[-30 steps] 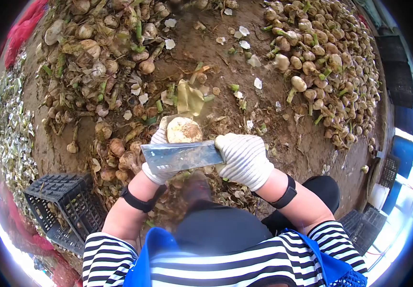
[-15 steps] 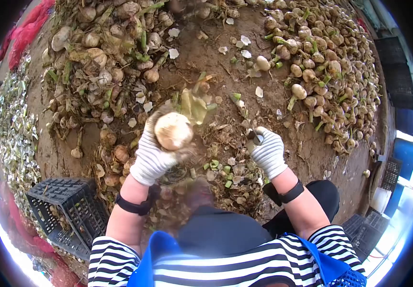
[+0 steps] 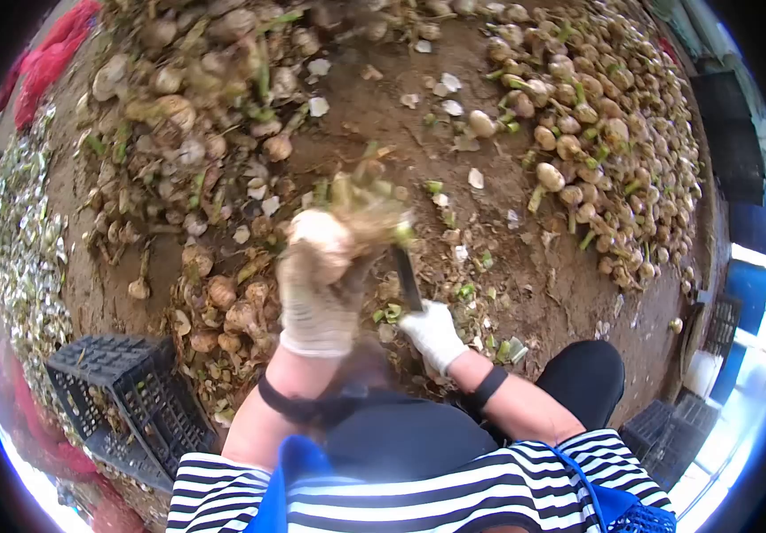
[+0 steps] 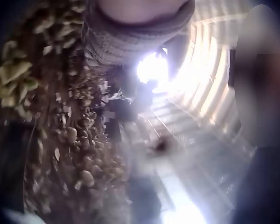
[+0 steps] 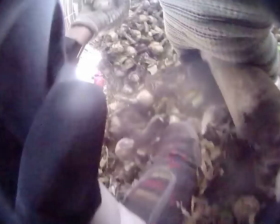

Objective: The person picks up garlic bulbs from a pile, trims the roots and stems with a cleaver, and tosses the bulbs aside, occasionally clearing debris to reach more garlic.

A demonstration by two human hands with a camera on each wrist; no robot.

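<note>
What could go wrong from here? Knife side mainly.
1. Cut: the knife in the right hand is close to the left hand, which holds the garlic bulb; a stray stroke could nick the glove or fingers.
2. Slip: the bulb is round and held up off the ground, so it might twist under a cut.
3. Drop: a shoe is on the ground near the work; a dropped knife might hit it.
</note>
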